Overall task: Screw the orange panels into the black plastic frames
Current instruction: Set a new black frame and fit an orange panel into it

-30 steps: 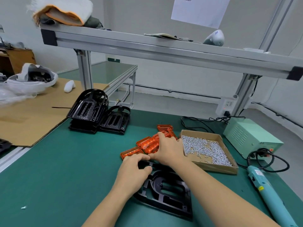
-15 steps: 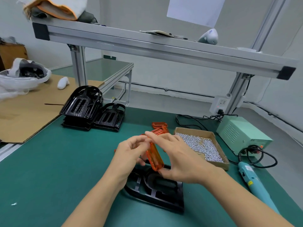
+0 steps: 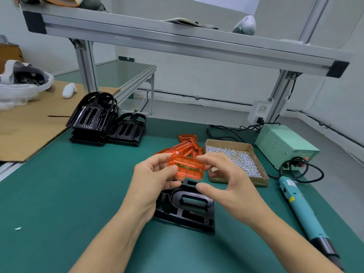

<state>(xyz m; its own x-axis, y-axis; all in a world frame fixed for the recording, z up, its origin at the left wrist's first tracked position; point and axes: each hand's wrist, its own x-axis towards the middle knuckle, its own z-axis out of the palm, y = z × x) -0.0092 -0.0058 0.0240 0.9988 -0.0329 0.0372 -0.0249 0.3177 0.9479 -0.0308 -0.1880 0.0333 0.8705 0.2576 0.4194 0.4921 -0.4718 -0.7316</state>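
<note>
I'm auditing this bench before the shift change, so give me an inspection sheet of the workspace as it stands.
Surface: green mat; cardboard sheet at its left edge.
Job's things: orange panel held above the black frame; more orange panels piled behind; frame stacks far left; screw box; electric screwdriver lying at right.
Clutter: small white scrap on the mat.
Grippers: left hand pinches the panel; right hand touches its right edge, grip unclear.
Cables: black cords run to the power box.
Surroundings: aluminium shelf overhead; wall socket.
</note>
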